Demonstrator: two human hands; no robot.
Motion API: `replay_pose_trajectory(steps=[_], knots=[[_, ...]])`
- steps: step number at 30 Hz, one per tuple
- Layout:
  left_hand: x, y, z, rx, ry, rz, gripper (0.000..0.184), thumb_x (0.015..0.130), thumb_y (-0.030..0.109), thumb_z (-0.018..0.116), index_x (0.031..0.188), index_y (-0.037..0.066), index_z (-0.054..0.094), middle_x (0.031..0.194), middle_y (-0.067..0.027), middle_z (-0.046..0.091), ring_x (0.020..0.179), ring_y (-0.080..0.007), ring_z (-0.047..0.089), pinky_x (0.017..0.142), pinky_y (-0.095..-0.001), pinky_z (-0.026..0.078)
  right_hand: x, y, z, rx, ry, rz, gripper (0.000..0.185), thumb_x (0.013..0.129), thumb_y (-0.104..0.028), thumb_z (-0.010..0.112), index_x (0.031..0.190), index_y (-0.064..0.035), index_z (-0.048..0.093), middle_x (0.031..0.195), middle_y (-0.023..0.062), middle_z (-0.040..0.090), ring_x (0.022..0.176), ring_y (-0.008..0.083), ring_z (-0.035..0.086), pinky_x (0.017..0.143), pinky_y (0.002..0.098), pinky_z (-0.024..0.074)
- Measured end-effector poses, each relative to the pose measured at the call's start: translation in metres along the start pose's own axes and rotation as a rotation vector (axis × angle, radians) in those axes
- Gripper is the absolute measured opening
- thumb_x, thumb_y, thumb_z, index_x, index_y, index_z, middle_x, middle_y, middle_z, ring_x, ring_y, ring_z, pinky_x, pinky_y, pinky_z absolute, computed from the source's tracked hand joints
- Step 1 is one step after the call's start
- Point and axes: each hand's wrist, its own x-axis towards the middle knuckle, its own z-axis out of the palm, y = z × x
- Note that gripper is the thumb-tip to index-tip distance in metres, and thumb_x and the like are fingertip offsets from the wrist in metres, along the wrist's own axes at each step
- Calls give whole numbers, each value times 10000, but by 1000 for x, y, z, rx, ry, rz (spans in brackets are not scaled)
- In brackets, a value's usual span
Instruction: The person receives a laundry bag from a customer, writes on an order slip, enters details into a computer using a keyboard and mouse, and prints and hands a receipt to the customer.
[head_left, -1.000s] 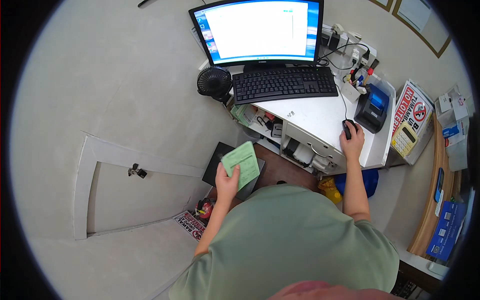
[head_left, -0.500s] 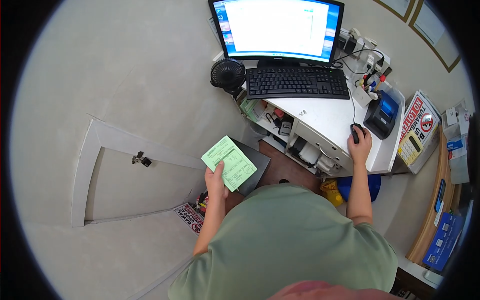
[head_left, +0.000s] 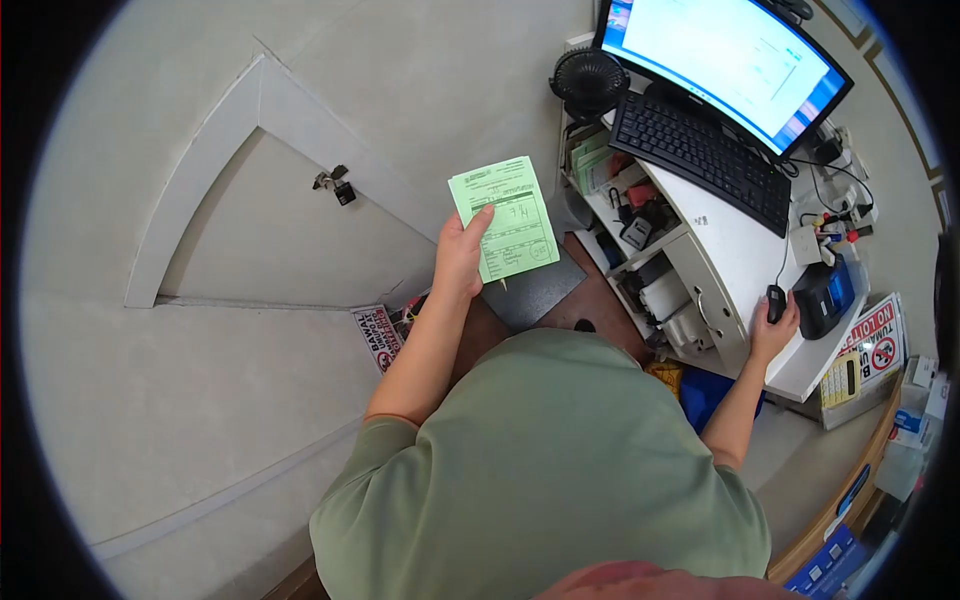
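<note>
From here I see a white bench (head_left: pixel 735 268) bearing a curved monitor (head_left: pixel 725 62), black keyboard (head_left: pixel 700 160), wired mouse (head_left: pixel 775 303) and black-and-blue printer (head_left: pixel 823 300).

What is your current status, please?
Left hand holding green papers. Right hand on black mouse. Nothing visibly blocking either hand.

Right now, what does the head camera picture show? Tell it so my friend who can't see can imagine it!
A person in a green shirt holds green papers in the left hand, with the right hand on a black mouse on a white desk. Toward the top are a keyboard, a lit screen and a small black fan.
</note>
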Motion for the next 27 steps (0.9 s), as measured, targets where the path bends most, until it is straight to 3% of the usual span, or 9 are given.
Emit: replay_pose_trajectory(steps=[4,7,9,11,12,13,17,22,27], knots=[[4,3,-3,1,17,-2,236,977,142,627,1161,-6,623,1104,-101,698,968,-187,684,820,-336,559,2,-14,-10,-300,130,-103,475,836,-398,765,1230,-148,674,1199,180,598,1075,360,595,898,467,486],[7,0,-3,20,52,22,249,976,132,625,1178,-13,617,1114,-102,694,977,-193,681,823,-339,559,10,-26,-2,-337,195,-160,423,851,-338,753,1217,-138,683,1186,174,602,1047,351,602,892,460,489],[13,-5,-4,57,53,37,264,974,120,625,1198,-19,607,1126,-107,689,990,-199,678,832,-345,560,12,-33,27,-126,103,-114,367,841,-149,688,1204,-99,682,1167,176,625,1070,367,594,942,474,473],[18,-7,3,84,83,18,282,970,110,627,1216,-24,596,1143,-111,683,1011,-205,673,847,-351,559,22,-76,47,78,-114,-189,374,822,-114,681,1192,-63,673,1237,241,589,1147,375,571,995,479,449],[20,-9,6,101,88,9,291,968,105,628,1224,-27,590,1151,-114,679,1021,-208,671,855,-354,559,26,-103,59,233,-195,-153,377,814,-106,685,1190,-72,668,1253,229,580,1161,383,558,994,482,448],[23,-13,8,118,81,9,301,966,94,627,1236,-28,579,1173,-122,672,1031,-215,670,878,-359,556,36,-131,63,200,-306,-202,369,832,-112,690,1198,-75,657,1258,223,580,1166,402,549,982,468,456],[28,-21,17,121,98,-41,303,968,76,608,1246,-37,564,1181,-140,668,1018,-239,681,866,-373,572,60,-194,103,196,-324,-287,505,835,-256,741,1316,-164,615,1347,177,514,1234,387,484,1030,479,408],[31,-33,13,135,156,-68,321,969,77,600,1262,-40,547,1188,-156,661,1023,-250,684,844,-391,588,81,-220,144,154,-367,-293,656,831,-426,731,1406,-184,529,1484,211,376,1358,461,335,1108,586,267],[24,-41,13,128,255,-76,345,967,79,605,1282,-41,532,1191,-159,660,1018,-248,683,845,-387,585,85,-230,158,142,-428,-341,671,840,-471,707,1426,-211,510,1521,207,337,1399,463,289,1116,629,221]])
